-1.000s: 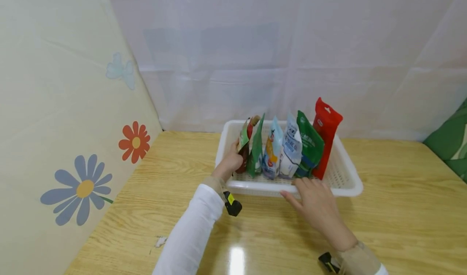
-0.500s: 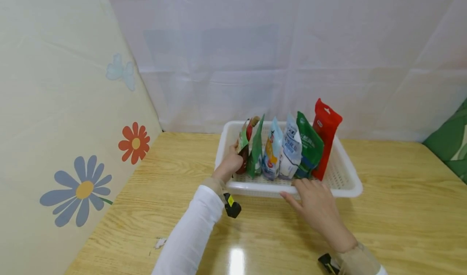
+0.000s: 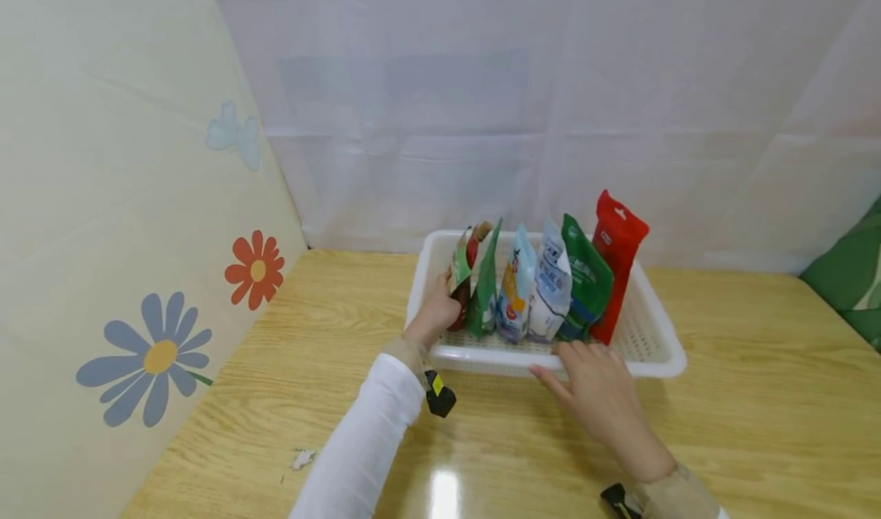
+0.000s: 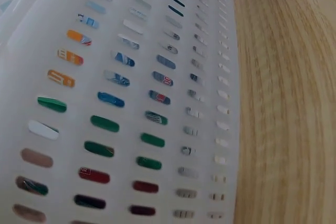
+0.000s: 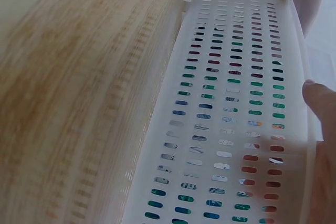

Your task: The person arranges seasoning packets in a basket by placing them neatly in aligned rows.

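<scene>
A white plastic basket [image 3: 658, 351] holds a row of upright bags. At its left end my left hand [image 3: 433, 310] reaches over the rim and holds a green-and-brown bag [image 3: 461, 268]; part of its grip is hidden by the bag. Right beside that bag stands a slim green bag [image 3: 486, 286]. My right hand [image 3: 601, 385] grips the front rim, fingers over the inside and thumb along the outside. In the right wrist view the thumb [image 5: 319, 100] lies at the rim, with finger colour showing through the slots of the basket wall [image 5: 226, 124].
Further right in the basket stand a light blue-and-orange bag [image 3: 516, 290], a pale blue-and-white bag [image 3: 552, 278], a dark green bag [image 3: 585, 278] and a tall red packet [image 3: 619, 236]. The basket sits on a wooden table [image 3: 275, 381], before a white cloth backdrop [image 3: 413, 106].
</scene>
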A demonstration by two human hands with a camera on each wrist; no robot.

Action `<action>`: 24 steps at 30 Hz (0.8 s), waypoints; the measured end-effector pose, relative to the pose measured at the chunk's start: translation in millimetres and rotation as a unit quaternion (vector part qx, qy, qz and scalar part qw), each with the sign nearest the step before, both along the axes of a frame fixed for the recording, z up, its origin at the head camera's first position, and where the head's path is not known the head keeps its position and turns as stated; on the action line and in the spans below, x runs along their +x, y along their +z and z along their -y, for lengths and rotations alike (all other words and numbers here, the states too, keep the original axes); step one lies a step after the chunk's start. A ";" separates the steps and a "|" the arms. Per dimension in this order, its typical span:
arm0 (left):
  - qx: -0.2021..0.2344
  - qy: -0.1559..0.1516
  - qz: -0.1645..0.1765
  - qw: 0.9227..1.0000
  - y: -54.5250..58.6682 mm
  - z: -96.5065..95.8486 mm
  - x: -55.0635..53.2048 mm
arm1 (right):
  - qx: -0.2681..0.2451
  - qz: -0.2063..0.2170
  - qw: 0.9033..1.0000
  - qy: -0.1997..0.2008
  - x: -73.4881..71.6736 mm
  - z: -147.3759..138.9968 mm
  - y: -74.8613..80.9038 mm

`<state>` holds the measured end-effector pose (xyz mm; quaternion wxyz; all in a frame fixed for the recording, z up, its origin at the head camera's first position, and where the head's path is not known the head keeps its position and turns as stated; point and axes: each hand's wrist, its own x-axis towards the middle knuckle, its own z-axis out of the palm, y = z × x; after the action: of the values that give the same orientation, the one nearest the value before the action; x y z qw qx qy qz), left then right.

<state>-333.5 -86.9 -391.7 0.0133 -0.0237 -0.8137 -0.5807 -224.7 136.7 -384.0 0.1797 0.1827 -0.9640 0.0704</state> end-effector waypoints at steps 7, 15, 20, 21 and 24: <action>0.004 0.022 -0.005 1.000 19.3 -3.5 18.5 | 0.002 0.012 1.000 -0.006 0.3 1.0 0.1; 0.029 0.014 -0.004 0.999 20.3 -3.5 17.7 | -0.002 0.006 1.000 -0.003 1.0 0.8 0.2; 0.021 0.027 0.015 0.999 20.4 -4.1 17.8 | 0.001 0.005 1.000 -0.003 0.9 0.8 0.2; 0.015 0.032 0.016 0.999 20.2 -4.2 17.8 | 0.000 0.006 1.000 -0.003 0.8 0.8 0.2; -0.016 0.048 0.005 0.999 19.0 -4.6 17.4 | -0.001 0.008 1.000 -0.003 0.5 0.9 0.2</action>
<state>-316.2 -82.2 -372.6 0.0370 0.0183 -0.8229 -0.5668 -224.2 135.8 -383.8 0.1723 0.1790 -0.9659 0.0723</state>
